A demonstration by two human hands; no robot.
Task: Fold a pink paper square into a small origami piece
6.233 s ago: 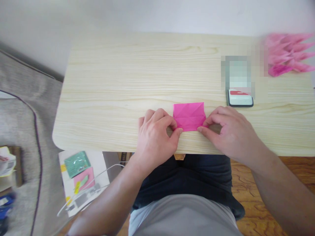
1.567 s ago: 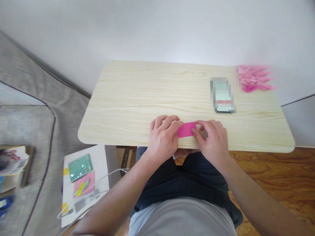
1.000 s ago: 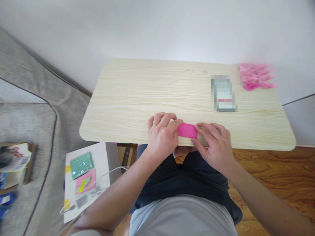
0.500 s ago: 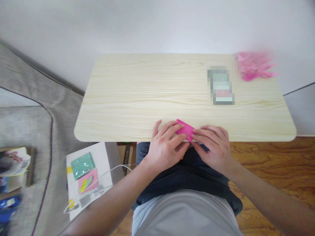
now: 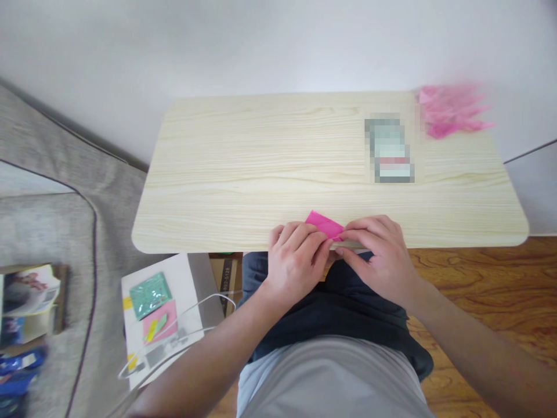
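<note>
A small piece of bright pink folded paper [image 5: 324,224] lies at the front edge of the pale wooden table [image 5: 252,157]. My left hand [image 5: 298,252] grips its lower left side, fingers bent and pressed together over it. On the right, my right hand [image 5: 376,247] pinches the paper's lower right corner between thumb and fingers. Both sets of fingertips nearly meet at the near edge of the paper, and they hide part of it.
A blurred-out phone-like object [image 5: 391,150] lies on the table's right part. Pink folded paper pieces [image 5: 452,110] are heaped at the far right corner. Left below, a white box [image 5: 178,273] bears a green packet [image 5: 150,295], pink paper and a white cable. A grey sofa [image 5: 108,232] stands left.
My left fingers have drawn in and curled lower on the paper. My right hand's grip has shifted slightly at the corner. The whole view has tilted a little.
</note>
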